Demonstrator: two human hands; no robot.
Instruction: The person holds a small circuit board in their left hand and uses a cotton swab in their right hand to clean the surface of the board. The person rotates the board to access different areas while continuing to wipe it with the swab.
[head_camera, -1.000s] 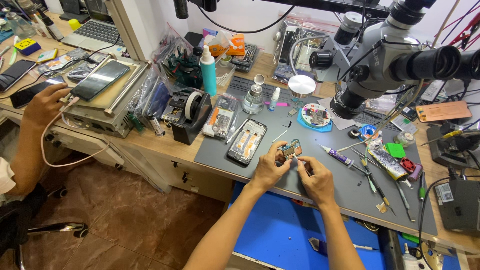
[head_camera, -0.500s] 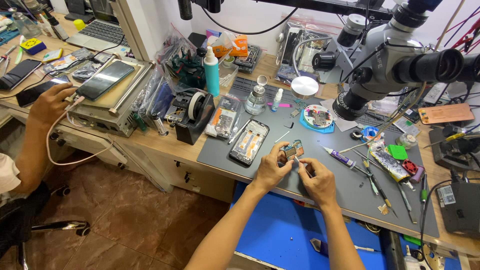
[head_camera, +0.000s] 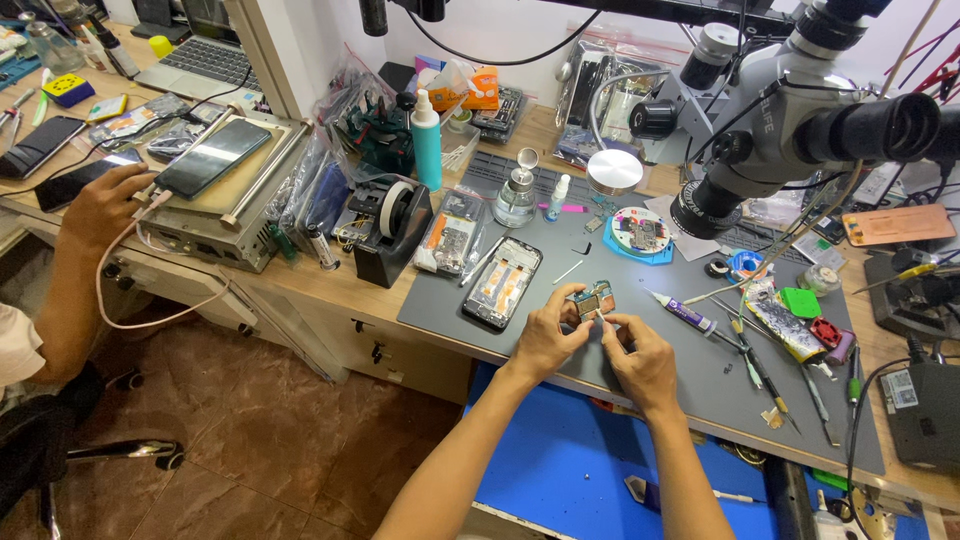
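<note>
Near edge: both forearms come in over the front edge of the surface (head_camera: 420, 290); blue panel (head_camera: 580, 470) sits below that edge.
Left hand (head_camera: 545, 335): fingers curled shut on the left side of a small circuit board (head_camera: 592, 298), pinching it.
Right hand (head_camera: 640, 355): fingers closed, fingertips (head_camera: 608, 322) meeting at the board's lower right edge; whether they hold a fine tool, cannot tell.
Circuit board: held just over the grey mat (head_camera: 560, 345), near its middle, between the two hands.
Open room: bare mat to the left front of the hands and in the strip behind the board; right side crowded.
Left of hands: opened phone frame (head_camera: 503, 282) lying flat on the mat, near; a second opened phone (head_camera: 450, 232) beside it at the mat's edge.
Right of hands: glue tube (head_camera: 682, 312) pointing toward the board, then loose tweezers and screwdrivers (head_camera: 760, 365), well packed together.
Behind: round blue holder with a disc (head_camera: 638, 232), glass bottle (head_camera: 516, 198), teal bottle (head_camera: 426, 142), tape dispenser (head_camera: 388, 225).
Overhead far right: microscope (head_camera: 790, 110) hangs over the mat's back half.
Far left: another person's hand (head_camera: 105, 200) rests by a heating plate carrying a phone (head_camera: 212, 158), well apart.
</note>
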